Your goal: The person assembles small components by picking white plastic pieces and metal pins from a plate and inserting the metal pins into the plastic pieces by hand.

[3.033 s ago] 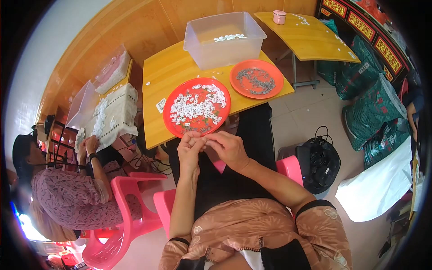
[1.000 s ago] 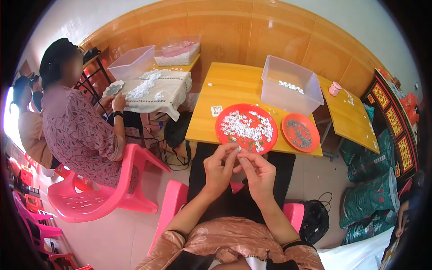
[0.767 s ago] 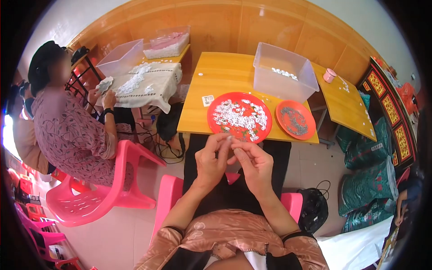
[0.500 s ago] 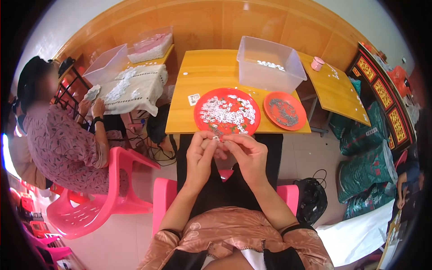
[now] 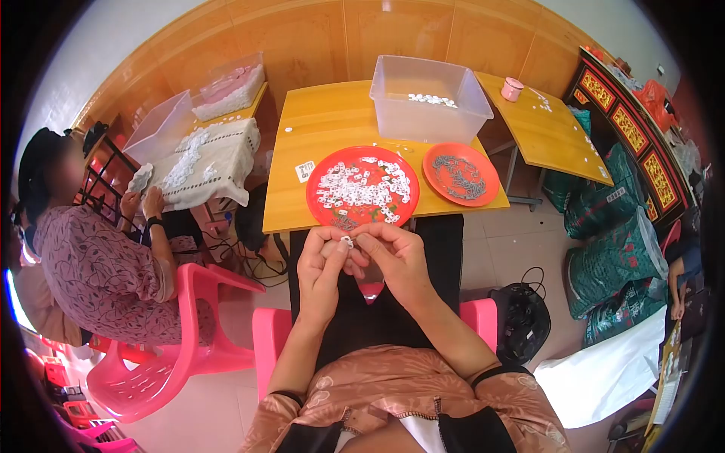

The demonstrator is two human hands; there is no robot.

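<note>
Just in front of the table edge, my two hands meet at the fingertips. My left hand (image 5: 320, 266) is closed, pinching a small white plastic piece (image 5: 347, 241) between thumb and forefinger. Thumb and forefinger of my right hand (image 5: 396, 260) press together right beside that piece; whatever is between them is too small to make out. Beyond my hands lies a round red tray (image 5: 316, 205) covered with many white pieces with holes, plus some small grey metal parts (image 5: 345, 223) at its near rim. To its right, an orange-red dish (image 5: 483, 198) contains thin grey metal parts.
A clear plastic bin (image 5: 430, 124) with white pieces stands on the yellow table (image 5: 325, 113). At the left, a person (image 5: 106, 241) works at a cloth-covered table (image 5: 234, 174). A pink cup (image 5: 512, 89) sits on the right-hand table. Green sacks (image 5: 615, 260) and a black bag (image 5: 517, 328) rest on the floor.
The view has turned slightly, so the table and trays sit farther left. My hands stay together at the fingertips, and the white piece between them shows more plainly.
</note>
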